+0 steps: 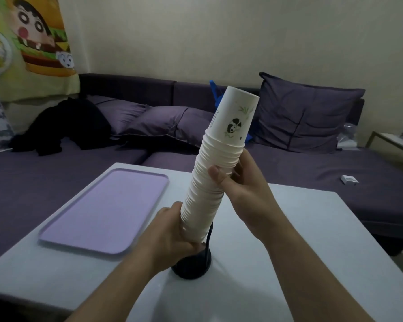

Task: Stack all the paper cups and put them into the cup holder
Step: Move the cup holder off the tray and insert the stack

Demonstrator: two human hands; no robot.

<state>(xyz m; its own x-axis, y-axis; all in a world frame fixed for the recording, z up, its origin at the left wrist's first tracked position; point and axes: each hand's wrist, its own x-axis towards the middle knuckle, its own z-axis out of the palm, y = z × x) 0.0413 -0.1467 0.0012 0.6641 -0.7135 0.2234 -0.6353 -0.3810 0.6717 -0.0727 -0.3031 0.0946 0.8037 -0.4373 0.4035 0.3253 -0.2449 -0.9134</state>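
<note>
Both hands, left hand and right hand, grip tilted cup stack.

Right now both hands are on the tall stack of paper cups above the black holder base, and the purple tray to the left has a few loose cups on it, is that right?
Not quite. The head view shows the purple tray bare, with no cups on it. The rest holds: the left hand grips the bottom of the cup stack and the right hand its middle, above the black holder base.
</note>
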